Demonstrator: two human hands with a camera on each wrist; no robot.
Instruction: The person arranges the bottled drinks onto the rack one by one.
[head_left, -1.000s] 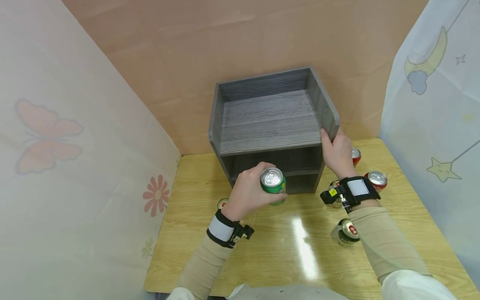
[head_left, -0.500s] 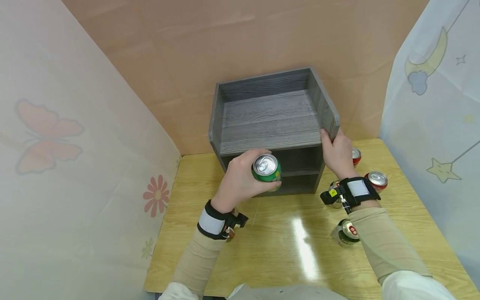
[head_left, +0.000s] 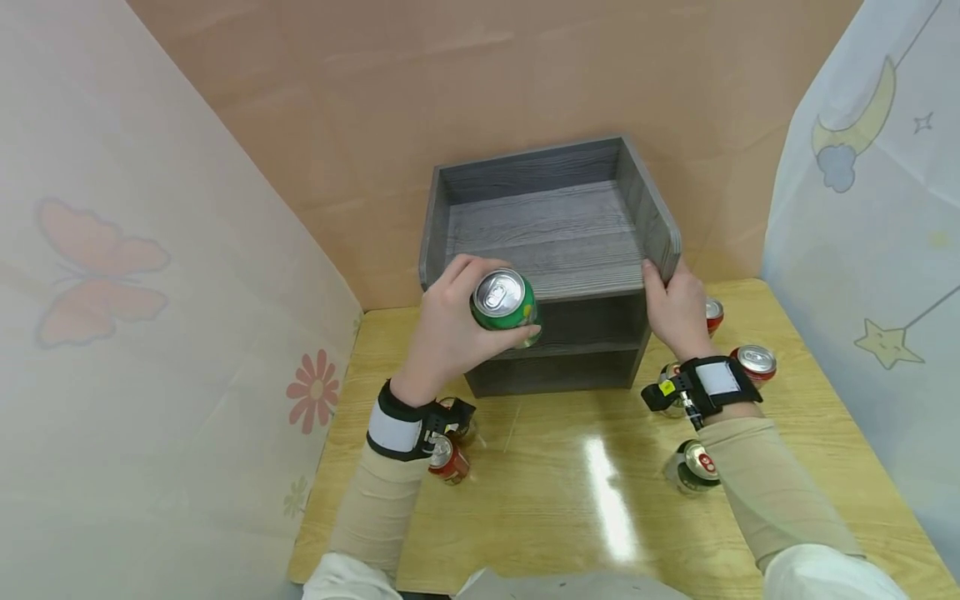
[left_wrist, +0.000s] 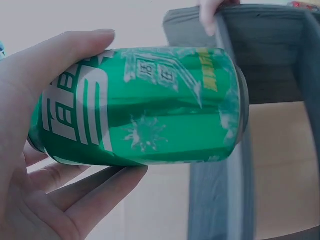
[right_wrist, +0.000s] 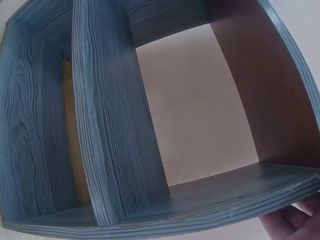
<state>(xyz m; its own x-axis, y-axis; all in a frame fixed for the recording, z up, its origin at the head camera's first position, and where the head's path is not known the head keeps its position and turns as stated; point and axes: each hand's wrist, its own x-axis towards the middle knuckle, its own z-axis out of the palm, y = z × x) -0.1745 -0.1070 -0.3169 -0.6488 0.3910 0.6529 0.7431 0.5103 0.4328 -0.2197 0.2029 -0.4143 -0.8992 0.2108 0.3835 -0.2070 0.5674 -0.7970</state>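
Observation:
My left hand [head_left: 450,325] grips a green soda can [head_left: 500,293] around its side, silver top up. In the head view the can overlaps the front edge of the grey wooden shelf's [head_left: 543,233] top level. Seen from the left wrist, the thumb and fingers wrap the green can [left_wrist: 150,105], which has white lettering. My right hand [head_left: 677,310] holds the shelf's right side panel at the front, thumb on the inner side. The right wrist view shows the shelf's compartments [right_wrist: 120,125] and some of that hand's fingers [right_wrist: 280,225] at the panel's edge.
Below my left wrist stand a red can [head_left: 452,462] and a darker can, partly hidden. Around my right forearm are two red cans [head_left: 755,364], a black-and-gold can [head_left: 696,465] and another mostly hidden can. Printed curtains border the wooden table [head_left: 555,517] on both sides.
My left hand has lifted the green can up and to the left, from before the lower compartments to the top level's front edge. The right hand stays on the panel.

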